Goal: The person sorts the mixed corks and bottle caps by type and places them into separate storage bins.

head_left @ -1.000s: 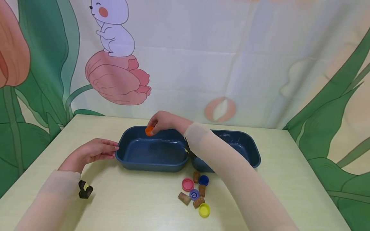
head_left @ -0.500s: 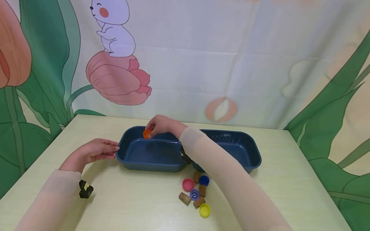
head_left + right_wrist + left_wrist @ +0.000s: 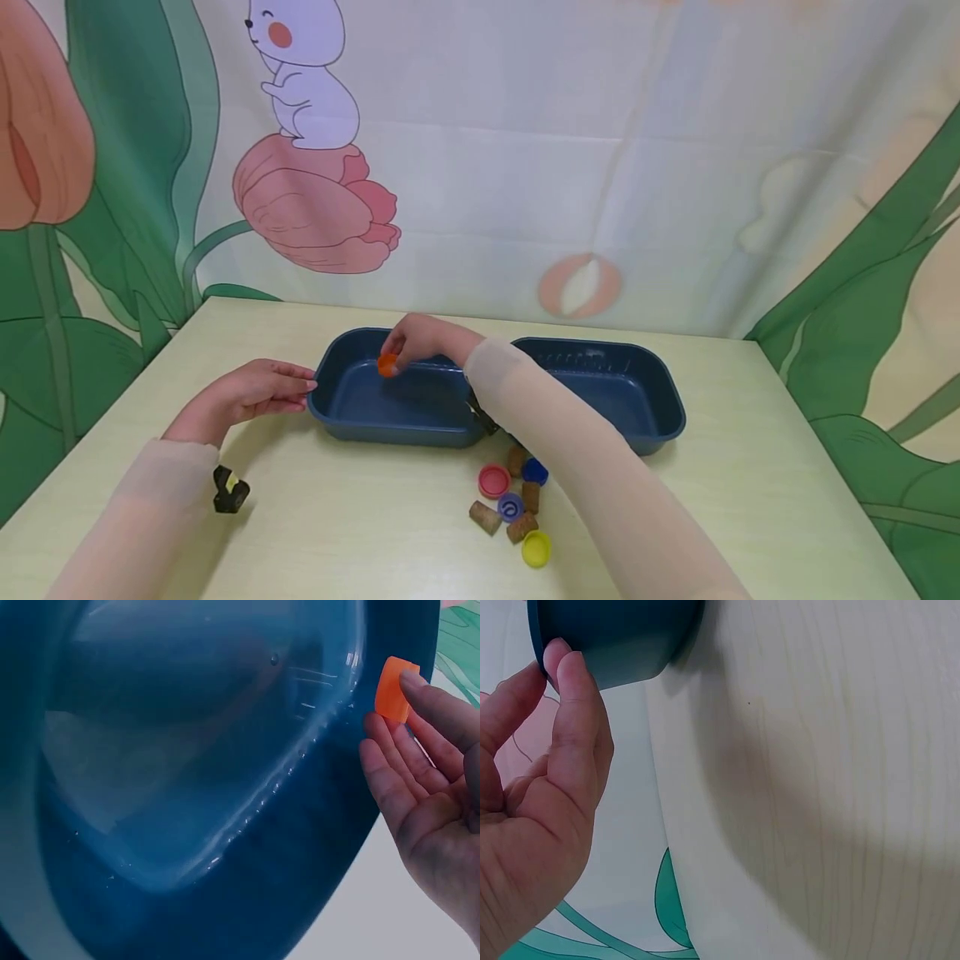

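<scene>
My right hand (image 3: 422, 337) pinches an orange bottle cap (image 3: 396, 690) between thumb and fingers. It holds the cap inside the far left part of a dark blue tub (image 3: 401, 437), low against the far wall in the head view. My left hand (image 3: 258, 390) touches the same tub's left end with its fingertips. In the left wrist view, those fairly straight fingers (image 3: 576, 682) lie right at the rim and outer wall. Small bubbles and glints line the glossy tub floor in the right wrist view.
A second blue tub (image 3: 660, 446) stands at the right, partly behind my right forearm. In front lie several corks (image 3: 485, 517) with a pink cap (image 3: 494, 481), a purple cap (image 3: 511, 507), a blue cap (image 3: 535, 472) and a yellow cap (image 3: 536, 549). A printed cloth (image 3: 480, 183) hangs behind.
My right hand has lowered the orange bottle cap from near the far rim deeper into the left tub. My left hand stays at that tub's end. The head view has shifted slightly.
</scene>
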Demonstrator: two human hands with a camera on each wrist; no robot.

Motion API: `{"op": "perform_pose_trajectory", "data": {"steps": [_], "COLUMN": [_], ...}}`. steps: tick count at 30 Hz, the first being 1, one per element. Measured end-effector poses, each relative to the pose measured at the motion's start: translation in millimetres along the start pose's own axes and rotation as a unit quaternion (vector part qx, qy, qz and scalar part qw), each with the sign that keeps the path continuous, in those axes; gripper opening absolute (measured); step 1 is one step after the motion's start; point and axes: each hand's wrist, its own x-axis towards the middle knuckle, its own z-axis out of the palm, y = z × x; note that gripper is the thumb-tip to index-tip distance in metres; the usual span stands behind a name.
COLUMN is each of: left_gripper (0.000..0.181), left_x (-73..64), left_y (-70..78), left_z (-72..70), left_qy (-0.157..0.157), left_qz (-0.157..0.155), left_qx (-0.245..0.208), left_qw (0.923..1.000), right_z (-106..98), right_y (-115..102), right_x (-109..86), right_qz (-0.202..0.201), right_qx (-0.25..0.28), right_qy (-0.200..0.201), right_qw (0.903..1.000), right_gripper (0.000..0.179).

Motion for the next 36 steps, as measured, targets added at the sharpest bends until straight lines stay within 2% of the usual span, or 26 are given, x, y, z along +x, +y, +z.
{"op": "perform_pose_trajectory", "data": {"steps": [11, 20, 28, 36], "left_gripper": [0.056, 0.056, 0.054, 0.054], "left_x": [-0.8, 0.1, -0.2, -0.1], "left_y": [3.4, 4.2, 3.6, 3.3], "left_z": [2.5, 2.6, 2.2, 1.7], "left_qy": [0.005, 0.012, 0.012, 0.010], "left_qz": [-0.007, -0.017, -0.011, -0.007], "left_qx": [0.002, 0.007, 0.001, 0.004], "left_qw": [1.0000, 0.9998, 0.9999, 0.9999], "right_z": [2.8, 5.5, 9.6, 12.3], "right_y": [2.3, 3.0, 0.3, 0.6], "right_x": [0.9, 3.9, 5.1, 3.1], "right_qz": [-0.003, -0.008, 0.020, 0.031], "right_qx": [-0.008, -0.011, -0.024, -0.046], "right_qy": [-0.023, -0.066, -0.092, -0.115], "right_qw": [0.9997, 0.9978, 0.9953, 0.9919], "right_gripper": [0.037, 0.039, 0.038, 0.037]}}
